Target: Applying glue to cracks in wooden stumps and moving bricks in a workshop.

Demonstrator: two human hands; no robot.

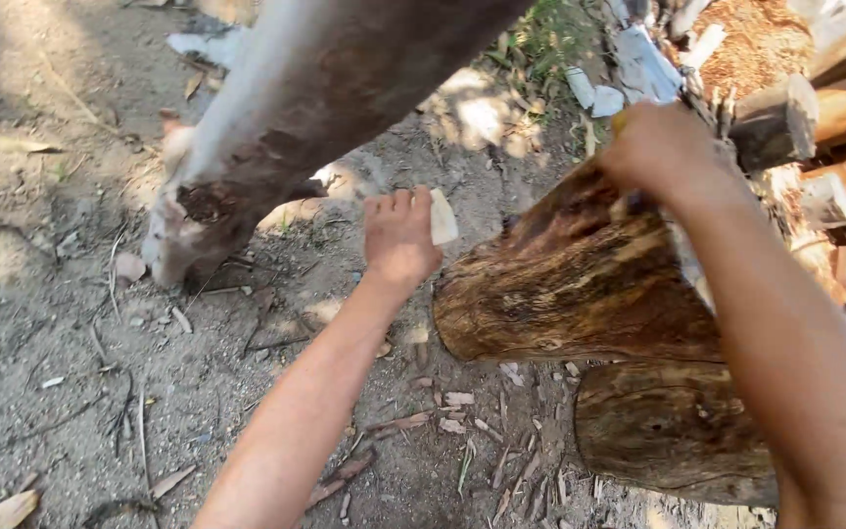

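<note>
Gripping hand (399,240), pale wood chip (442,217)

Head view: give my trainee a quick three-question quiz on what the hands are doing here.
1. True or false: the left hand holds a pale wood chip.
2. What does the right hand rest on?
3. Where is the second log: A) below the dark log, B) on the pale trunk?

Key:
1. True.
2. The top of the dark log; what it grips is unclear.
3. A.
</note>
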